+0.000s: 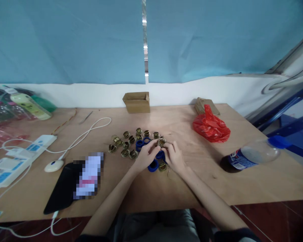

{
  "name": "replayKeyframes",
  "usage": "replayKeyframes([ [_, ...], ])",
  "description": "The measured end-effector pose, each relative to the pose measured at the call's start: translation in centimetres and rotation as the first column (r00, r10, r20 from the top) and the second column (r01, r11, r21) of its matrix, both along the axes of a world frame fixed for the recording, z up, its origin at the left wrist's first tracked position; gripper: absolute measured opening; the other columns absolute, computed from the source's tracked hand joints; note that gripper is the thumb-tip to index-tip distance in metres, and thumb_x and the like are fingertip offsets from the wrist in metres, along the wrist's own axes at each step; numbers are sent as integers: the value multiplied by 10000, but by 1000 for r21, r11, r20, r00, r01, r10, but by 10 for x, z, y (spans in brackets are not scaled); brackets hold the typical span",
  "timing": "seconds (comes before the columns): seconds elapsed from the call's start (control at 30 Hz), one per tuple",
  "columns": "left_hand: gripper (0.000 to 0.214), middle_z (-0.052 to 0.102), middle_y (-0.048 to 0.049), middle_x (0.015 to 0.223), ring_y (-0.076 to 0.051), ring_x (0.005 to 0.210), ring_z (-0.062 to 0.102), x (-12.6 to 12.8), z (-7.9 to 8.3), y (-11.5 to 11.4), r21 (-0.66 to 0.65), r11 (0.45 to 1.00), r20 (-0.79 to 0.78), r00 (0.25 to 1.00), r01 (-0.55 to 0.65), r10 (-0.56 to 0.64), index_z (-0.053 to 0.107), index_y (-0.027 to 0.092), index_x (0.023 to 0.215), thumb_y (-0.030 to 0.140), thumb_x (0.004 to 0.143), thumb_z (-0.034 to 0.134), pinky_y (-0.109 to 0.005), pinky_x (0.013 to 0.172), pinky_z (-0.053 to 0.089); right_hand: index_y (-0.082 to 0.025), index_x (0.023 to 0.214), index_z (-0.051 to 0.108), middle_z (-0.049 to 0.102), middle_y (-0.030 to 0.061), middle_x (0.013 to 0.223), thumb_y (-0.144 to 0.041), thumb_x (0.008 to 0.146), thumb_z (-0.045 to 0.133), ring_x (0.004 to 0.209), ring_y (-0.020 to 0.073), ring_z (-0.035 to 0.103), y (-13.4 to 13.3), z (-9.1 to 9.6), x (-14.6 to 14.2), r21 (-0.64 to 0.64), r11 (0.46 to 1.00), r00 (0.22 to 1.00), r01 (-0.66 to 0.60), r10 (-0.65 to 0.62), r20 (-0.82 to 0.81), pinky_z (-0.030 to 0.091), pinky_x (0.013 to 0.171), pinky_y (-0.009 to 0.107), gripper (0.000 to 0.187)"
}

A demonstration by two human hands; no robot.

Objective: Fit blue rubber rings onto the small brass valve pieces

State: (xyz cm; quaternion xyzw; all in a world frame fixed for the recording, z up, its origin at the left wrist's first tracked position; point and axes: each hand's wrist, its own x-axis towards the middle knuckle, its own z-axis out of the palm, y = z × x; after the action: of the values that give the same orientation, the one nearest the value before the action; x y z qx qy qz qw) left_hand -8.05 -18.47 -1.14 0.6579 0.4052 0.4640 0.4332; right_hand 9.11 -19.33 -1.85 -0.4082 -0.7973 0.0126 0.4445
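Between both hands, above the table, is a small round brass-coloured metal piece (161, 143). My left hand (146, 156) pinches it from the left, and my right hand (175, 156) has its curled fingers on its right side. Under and beside the hands lie several blue rings (153, 165), partly covered by the fingers. A loose brass-coloured round piece (162, 167) rests just below my right hand. More such brass pieces (126, 145) are spread over the table to the left of and beyond my left hand.
A cardboard box (138, 107) stands against the wall. On the right are a red plastic bag (211, 127) and a bottle of dark drink (249, 156) lying on its side. Leftward are a phone (89, 176), a black slab (63, 188), white cables and a power strip (37, 148).
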Motion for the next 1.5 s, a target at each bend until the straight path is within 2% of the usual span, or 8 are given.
replayKeyframes([
  [0.17,350,689,-118,1289,-228,1208,652,0,1,2,17,999,194,980,31,-34,627,181,1257,321,939,590,-382,1058,518,-216,1170,559,611,115,1095,-241,992,548,1016,238,632,0,8,2,-16,998,998,-63,62,-19,572,835,363,179],
  [0.33,335,671,-114,1318,-225,1251,626,-5,5,1,3,997,220,973,76,-75,643,191,1245,312,934,619,-384,1106,485,-211,1073,574,609,107,1033,-257,1000,530,973,235,621,2,11,2,-71,993,995,-96,98,35,555,807,353,98],
  [0.5,312,671,-115,1296,-224,1232,630,-6,6,2,28,999,179,983,37,-41,635,199,1239,321,956,586,-394,1091,492,-224,952,525,547,1,775,-312,994,552,671,159,546,3,8,2,-261,951,986,-163,152,-62,482,638,280,102],
  [0.6,299,672,-114,1277,-221,1231,627,-7,7,3,30,999,176,984,35,-40,615,206,1235,326,964,576,-398,1089,487,-229,1011,520,478,-50,685,-318,997,538,561,125,463,5,9,4,-356,912,975,-205,156,-161,418,560,248,92],
  [0.97,256,695,-95,1123,-201,1075,663,-6,7,2,70,997,80,996,33,-38,663,190,1126,355,971,544,-347,963,531,-228,979,513,479,-65,657,-271,943,546,561,116,460,-1,22,4,-425,860,959,-283,244,-145,393,577,247,65],
  [1.2,264,700,-90,1130,-201,1068,666,-5,4,2,48,997,57,996,68,-70,659,197,1152,350,975,537,-340,944,536,-229,870,478,491,-59,647,-309,949,548,551,110,460,-1,28,4,-450,837,939,-312,198,-283,397,547,231,132],
  [1.33,263,701,-86,1116,-199,1039,675,-5,1,1,36,997,56,996,73,-75,655,194,1149,356,969,551,-328,912,549,-215,830,516,498,-44,654,-283,957,520,580,115,469,1,30,4,-423,850,940,-314,216,-265,385,572,238,144],
  [1.5,269,703,-87,1140,-198,1044,673,-3,-1,-1,44,997,-15,998,67,-66,657,194,1160,348,968,550,-326,925,539,-221,639,358,416,-38,620,-220,895,498,583,120,409,3,27,2,-365,885,950,-288,216,-225,328,571,251,292],
])
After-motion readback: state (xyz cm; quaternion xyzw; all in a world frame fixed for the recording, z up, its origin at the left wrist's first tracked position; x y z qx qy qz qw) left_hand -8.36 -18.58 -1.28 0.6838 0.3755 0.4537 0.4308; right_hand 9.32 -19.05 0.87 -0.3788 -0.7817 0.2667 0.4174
